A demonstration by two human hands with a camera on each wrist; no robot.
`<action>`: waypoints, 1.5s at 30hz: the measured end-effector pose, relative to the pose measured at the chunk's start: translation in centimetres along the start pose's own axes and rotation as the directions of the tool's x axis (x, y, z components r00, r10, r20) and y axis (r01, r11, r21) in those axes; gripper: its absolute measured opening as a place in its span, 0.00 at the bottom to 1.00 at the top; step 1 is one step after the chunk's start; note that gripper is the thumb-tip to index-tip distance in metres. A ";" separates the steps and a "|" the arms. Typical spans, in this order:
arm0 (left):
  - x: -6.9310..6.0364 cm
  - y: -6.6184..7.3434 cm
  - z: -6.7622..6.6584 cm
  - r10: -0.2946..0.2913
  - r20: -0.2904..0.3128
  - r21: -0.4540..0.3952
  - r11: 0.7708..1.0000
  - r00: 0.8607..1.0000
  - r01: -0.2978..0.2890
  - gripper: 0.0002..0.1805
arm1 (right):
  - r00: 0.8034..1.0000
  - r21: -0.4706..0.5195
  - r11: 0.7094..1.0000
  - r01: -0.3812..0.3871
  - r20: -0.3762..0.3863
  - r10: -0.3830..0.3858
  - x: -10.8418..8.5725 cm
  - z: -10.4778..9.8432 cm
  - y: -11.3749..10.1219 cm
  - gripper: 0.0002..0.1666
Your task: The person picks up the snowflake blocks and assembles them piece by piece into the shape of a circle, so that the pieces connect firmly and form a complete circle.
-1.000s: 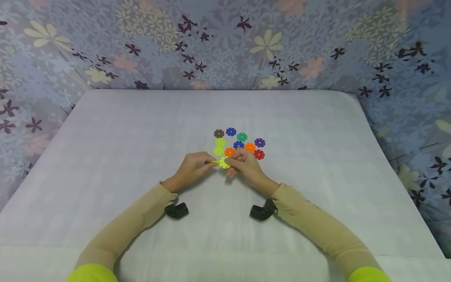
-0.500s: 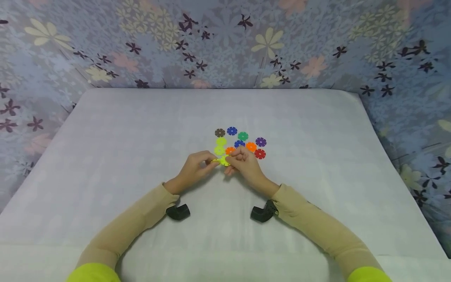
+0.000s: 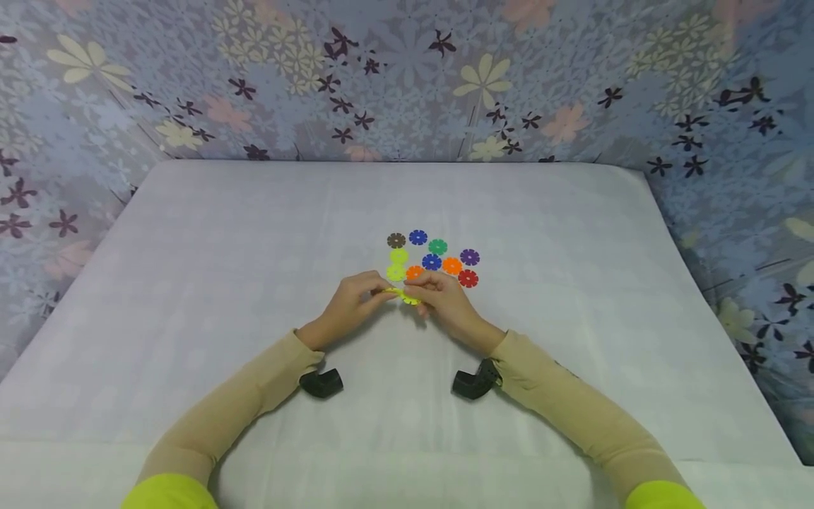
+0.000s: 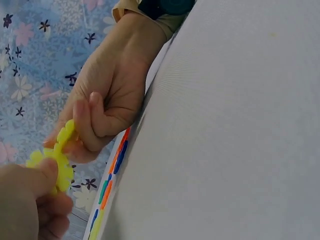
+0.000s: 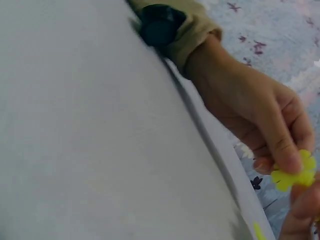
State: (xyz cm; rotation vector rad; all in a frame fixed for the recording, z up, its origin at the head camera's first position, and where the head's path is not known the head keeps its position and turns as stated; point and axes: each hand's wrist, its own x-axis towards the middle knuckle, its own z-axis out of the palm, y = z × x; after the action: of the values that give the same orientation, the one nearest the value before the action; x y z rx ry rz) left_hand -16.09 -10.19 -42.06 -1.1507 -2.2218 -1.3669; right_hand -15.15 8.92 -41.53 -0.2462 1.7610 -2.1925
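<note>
While I watch from afar, the left hand (image 3: pixel 354 301) pinches one yellow disc (image 3: pixel 391 290) and the right hand (image 3: pixel 449 300) pinches a second yellow disc (image 3: pixel 410 300), the two touching above the tabletop (image 3: pixel 254 226), just on the near side of the loose discs (image 3: pixel 452 266). I judge them light, stiff and a little slippery; I'd grip the outer rims, meeting slots uncovered.

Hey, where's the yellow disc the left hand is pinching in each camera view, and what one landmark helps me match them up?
Head: the yellow disc is just below centre, a thin strip at the fingertips of the left hand.
Left wrist: the yellow disc is at lower left, partly covered by that hand.
Right wrist: the yellow disc is near the right edge, below the middle.
Shared landmark: the left hand, pinching it in all three.
</note>
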 end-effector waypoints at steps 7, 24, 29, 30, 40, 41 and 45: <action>0.0 -0.1 0.0 -0.033 -0.003 0.056 0.998 0.999 0.034 0.01 | 0.990 0.026 0.996 -0.089 0.109 0.086 0.2 -0.1 0.0 0.23; 0.1 -0.3 0.1 -0.009 0.065 -0.008 1.000 0.998 0.010 0.02 | 0.939 -0.244 0.968 0.062 0.344 0.026 -0.2 -0.5 0.0 0.15; -0.2 0.0 0.2 -0.013 0.065 -0.026 1.000 0.998 0.015 0.02 | 0.918 -0.215 0.973 0.082 0.397 0.011 -0.2 -0.5 0.1 0.15; -0.2 0.0 0.2 -0.015 0.060 -0.033 0.999 0.998 0.017 0.03 | 0.916 -0.206 0.975 0.079 0.402 0.011 -0.2 -0.4 0.1 0.16; 0.3 1.5 0.0 -0.054 0.033 -0.089 0.994 0.998 0.056 0.06 | 0.905 -0.167 0.981 0.104 0.425 -0.023 -0.2 -0.2 0.4 0.17; 0.5 1.9 -0.2 -0.052 0.030 -0.090 0.994 0.998 0.055 0.06 | 0.902 -0.161 0.980 0.114 0.431 -0.034 -0.2 -0.2 0.5 0.17; 1.0 3.3 -0.8 -0.061 0.029 -0.121 0.991 0.998 0.064 0.06 | 0.884 -0.141 0.975 0.173 0.458 -0.091 0.0 -0.1 0.8 0.18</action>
State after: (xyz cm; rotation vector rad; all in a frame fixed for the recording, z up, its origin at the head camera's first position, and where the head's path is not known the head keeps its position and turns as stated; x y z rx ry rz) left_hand -14.34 -9.65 -39.04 -1.1532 -2.2362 -1.5403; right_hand -15.05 8.90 -42.34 -0.8681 1.7048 -1.8572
